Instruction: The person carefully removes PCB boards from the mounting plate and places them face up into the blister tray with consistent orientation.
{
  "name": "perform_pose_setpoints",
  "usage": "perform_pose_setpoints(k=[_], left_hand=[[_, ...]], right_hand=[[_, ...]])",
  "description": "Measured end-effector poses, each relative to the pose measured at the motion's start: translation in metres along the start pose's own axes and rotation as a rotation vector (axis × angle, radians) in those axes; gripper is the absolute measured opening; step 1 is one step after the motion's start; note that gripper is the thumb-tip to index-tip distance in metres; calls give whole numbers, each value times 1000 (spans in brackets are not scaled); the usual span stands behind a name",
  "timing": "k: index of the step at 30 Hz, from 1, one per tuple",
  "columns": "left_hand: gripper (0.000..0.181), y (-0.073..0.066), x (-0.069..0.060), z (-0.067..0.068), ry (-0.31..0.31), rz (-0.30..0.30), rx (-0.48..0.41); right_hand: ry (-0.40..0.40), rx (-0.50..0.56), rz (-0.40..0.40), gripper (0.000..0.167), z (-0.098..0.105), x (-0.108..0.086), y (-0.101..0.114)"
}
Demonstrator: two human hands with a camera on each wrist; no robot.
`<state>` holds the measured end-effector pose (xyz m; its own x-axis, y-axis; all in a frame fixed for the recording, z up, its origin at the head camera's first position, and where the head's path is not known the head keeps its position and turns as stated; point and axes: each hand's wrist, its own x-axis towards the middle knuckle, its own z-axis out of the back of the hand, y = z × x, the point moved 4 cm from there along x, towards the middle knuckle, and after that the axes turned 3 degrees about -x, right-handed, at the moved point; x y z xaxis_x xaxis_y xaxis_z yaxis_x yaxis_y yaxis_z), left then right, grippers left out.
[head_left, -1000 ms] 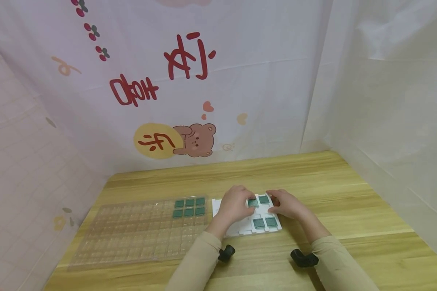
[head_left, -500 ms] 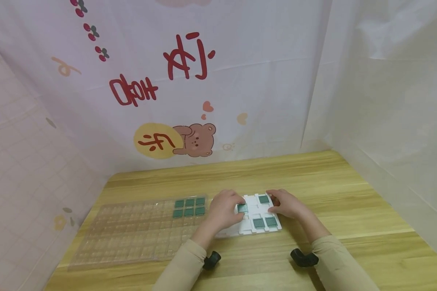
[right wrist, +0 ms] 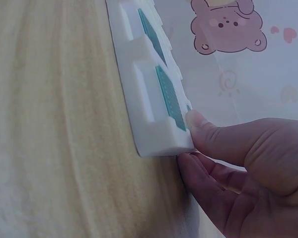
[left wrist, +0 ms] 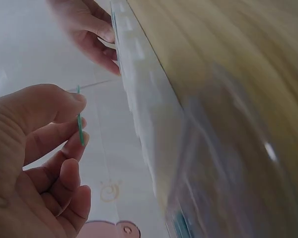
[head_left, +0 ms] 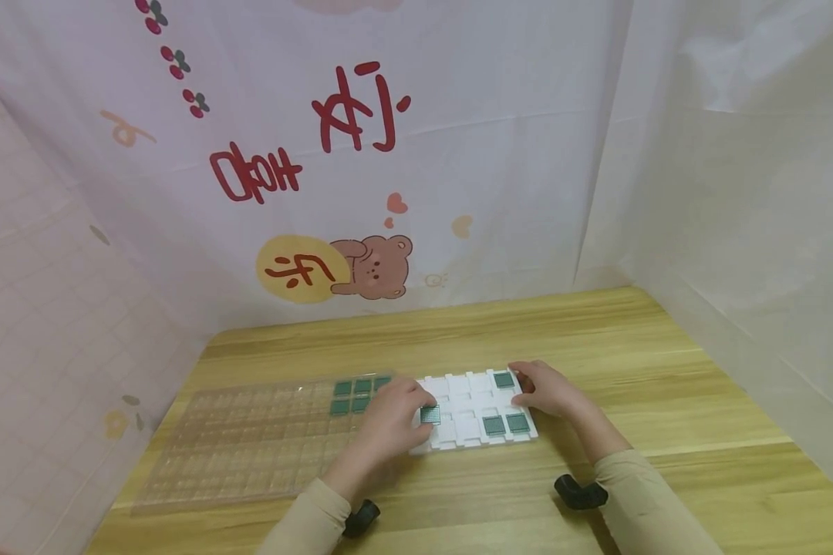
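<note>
Between the thumb and fingers of my left hand (head_left: 389, 420) is a small square green circuit board (head_left: 430, 415). The left wrist view shows the board (left wrist: 80, 130) edge-on, raised off the white tray (left wrist: 146, 84). In the head view it hangs over the left part of this white compartment tray (head_left: 467, 405). My right hand (head_left: 547, 389) grips the tray's right end, thumb on top and fingers against the end in the right wrist view. Three green boards lie in the tray: one at back right (head_left: 504, 380), two at front right (head_left: 506, 425).
A large clear plastic tray (head_left: 250, 439) with many pockets lies to the left on the wooden table (head_left: 652, 370). Several green boards (head_left: 343, 388) sit in its back right corner, partly behind my left hand. A printed white curtain (head_left: 514, 154) stands behind the table.
My left hand has lifted a green board from the white tray's back row and carried it left, toward the clear tray. The right hand stays at the tray's end.
</note>
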<state>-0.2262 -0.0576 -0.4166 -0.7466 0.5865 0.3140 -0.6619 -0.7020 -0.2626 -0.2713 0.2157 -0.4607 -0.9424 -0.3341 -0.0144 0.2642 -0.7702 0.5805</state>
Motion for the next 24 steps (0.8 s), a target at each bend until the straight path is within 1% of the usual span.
perform_pose_setpoints(k=[4, 9, 11, 14, 17, 22, 24], left_hand=[[23, 11, -14, 7, -4, 10, 12], [24, 29, -33, 16, -44, 46, 15], [25, 35, -40, 21, -57, 64, 0], [26, 46, -50, 26, -61, 100, -32], [27, 57, -59, 30, -64, 127, -60], [29, 73, -70, 38, -83, 165, -45], [29, 79, -73, 40, -88, 177, -32]], right_hand=[[7, 3, 4, 61, 1, -1, 1], [10, 13, 10, 63, 2, -1, 2], [9, 14, 11, 63, 1, -1, 1], [10, 14, 15, 63, 1, -1, 0], [9, 13, 25, 63, 1, -1, -1], [7, 5, 41, 62, 2, -1, 0], [5, 0, 35, 62, 2, -1, 0]])
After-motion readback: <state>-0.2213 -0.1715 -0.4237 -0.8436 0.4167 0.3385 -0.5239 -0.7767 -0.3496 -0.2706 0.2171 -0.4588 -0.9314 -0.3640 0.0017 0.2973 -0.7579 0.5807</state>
